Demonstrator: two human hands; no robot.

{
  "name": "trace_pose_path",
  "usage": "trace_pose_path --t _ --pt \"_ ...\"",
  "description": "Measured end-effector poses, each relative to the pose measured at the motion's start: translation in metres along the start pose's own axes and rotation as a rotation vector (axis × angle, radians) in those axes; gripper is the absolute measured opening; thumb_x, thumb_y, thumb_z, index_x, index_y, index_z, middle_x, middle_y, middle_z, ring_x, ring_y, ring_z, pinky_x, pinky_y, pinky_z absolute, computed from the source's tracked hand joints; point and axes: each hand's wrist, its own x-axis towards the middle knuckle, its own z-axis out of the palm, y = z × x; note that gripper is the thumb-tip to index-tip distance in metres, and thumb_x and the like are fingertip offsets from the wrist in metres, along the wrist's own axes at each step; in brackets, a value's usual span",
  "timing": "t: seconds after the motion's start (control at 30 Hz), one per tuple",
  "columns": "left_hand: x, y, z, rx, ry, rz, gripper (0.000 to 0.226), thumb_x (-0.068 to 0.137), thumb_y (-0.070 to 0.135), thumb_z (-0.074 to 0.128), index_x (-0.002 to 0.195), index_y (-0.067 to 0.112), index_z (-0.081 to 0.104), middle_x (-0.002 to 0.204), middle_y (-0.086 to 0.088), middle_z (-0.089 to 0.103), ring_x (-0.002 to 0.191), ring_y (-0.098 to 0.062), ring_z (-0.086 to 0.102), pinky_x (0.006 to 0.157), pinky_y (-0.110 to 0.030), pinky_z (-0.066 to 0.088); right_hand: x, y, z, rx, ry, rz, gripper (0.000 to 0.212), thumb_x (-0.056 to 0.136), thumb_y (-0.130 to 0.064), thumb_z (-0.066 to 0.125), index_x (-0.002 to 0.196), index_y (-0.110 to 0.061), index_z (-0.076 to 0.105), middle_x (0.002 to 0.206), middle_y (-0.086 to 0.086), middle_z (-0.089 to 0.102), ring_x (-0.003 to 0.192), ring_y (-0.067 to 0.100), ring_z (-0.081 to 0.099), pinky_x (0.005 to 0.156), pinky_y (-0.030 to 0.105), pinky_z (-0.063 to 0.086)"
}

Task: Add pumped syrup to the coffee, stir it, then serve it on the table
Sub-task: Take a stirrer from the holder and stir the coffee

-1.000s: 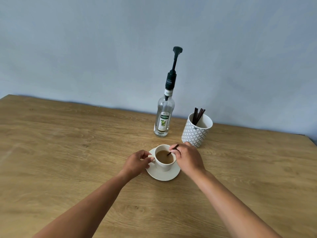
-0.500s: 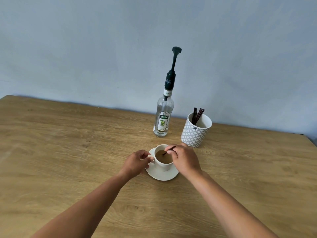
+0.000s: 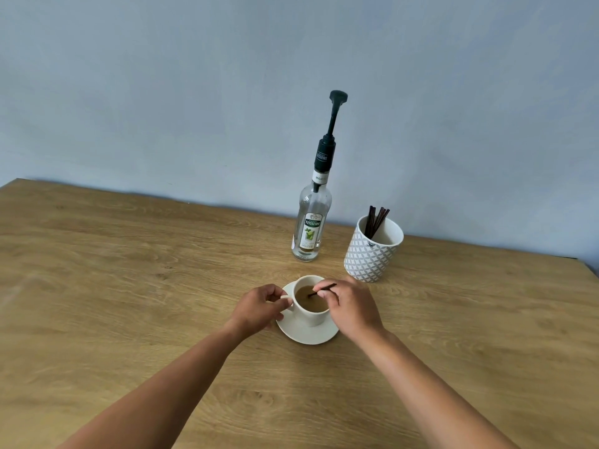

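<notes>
A white coffee cup [image 3: 311, 315] full of light brown coffee stands on a white saucer [image 3: 301, 333] in the middle of the wooden table [image 3: 129, 286]. My left hand [image 3: 259, 307] pinches the cup's handle on its left side. My right hand [image 3: 351, 307] is over the cup's right rim and holds a thin dark stir stick [image 3: 321, 290] whose tip dips into the coffee. Behind the cup stands a clear glass syrup bottle [image 3: 311, 228] with a tall black pump, nobody touching it.
A white patterned ceramic pot [image 3: 372, 254] holding several dark stir sticks stands right of the bottle, just behind my right hand. A pale blue wall runs along the table's far edge. The table's right corner shows at the far right.
The stir stick's tip has shifted from the right side of the cup toward its middle, my right hand moving slightly with it. The left hand stays on the handle.
</notes>
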Motion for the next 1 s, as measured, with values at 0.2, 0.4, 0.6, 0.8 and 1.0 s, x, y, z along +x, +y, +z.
trace_pose_path --t 0.2,0.4,0.6,0.8,1.0 --pt "0.0010 0.0009 -0.0007 -0.008 -0.006 -0.012 0.011 0.087 0.029 0.072 0.091 0.019 0.071 0.086 0.000 0.076 0.078 -0.019 0.077 0.066 -0.043 0.061 -0.0054 -0.0001 -0.0074 -0.091 0.062 -0.118 0.019 0.088 -0.008 0.062 0.096 -0.024 0.068 0.090 -0.010 0.072 0.090 0.019 0.061 0.087 0.039 0.044" --pt "0.0012 0.0032 -0.0020 -0.011 -0.025 -0.025 0.014 0.087 0.028 0.071 0.094 0.016 0.071 0.086 -0.001 0.076 0.079 -0.019 0.077 0.061 -0.034 0.059 -0.0062 -0.0042 -0.0036 0.077 0.046 -0.093 0.019 0.089 -0.013 0.064 0.094 -0.028 0.075 0.080 -0.034 0.052 0.091 0.016 0.059 0.091 0.036 0.044" --pt "0.0016 0.0039 -0.0034 0.002 -0.041 -0.031 0.011 0.087 0.029 0.071 0.093 0.019 0.071 0.086 0.000 0.075 0.080 -0.018 0.077 0.063 -0.034 0.059 -0.0056 0.0007 -0.0017 -0.096 0.073 -0.117 0.019 0.089 -0.012 0.064 0.098 -0.027 0.072 0.092 -0.013 0.074 0.092 0.016 0.061 0.088 0.034 0.040" --pt "0.0008 0.0054 -0.0027 -0.016 -0.043 -0.036 0.015 0.089 0.026 0.071 0.096 0.013 0.070 0.088 -0.005 0.074 0.075 -0.016 0.074 0.060 -0.032 0.057 -0.0027 -0.0011 -0.0028 0.100 0.039 -0.083 0.016 0.089 -0.014 0.064 0.094 -0.026 0.073 0.095 -0.010 0.073 0.095 0.017 0.063 0.094 0.042 0.046" --pt "0.0009 0.0071 -0.0033 -0.013 -0.046 -0.044 0.016 0.089 0.026 0.071 0.097 0.013 0.070 0.089 -0.005 0.074 0.078 -0.018 0.075 0.061 -0.032 0.057 -0.0004 -0.0003 0.0011 0.014 0.034 -0.056 0.017 0.091 -0.020 0.062 0.097 -0.032 0.074 0.093 -0.010 0.074 0.094 0.016 0.061 0.093 0.038 0.042"
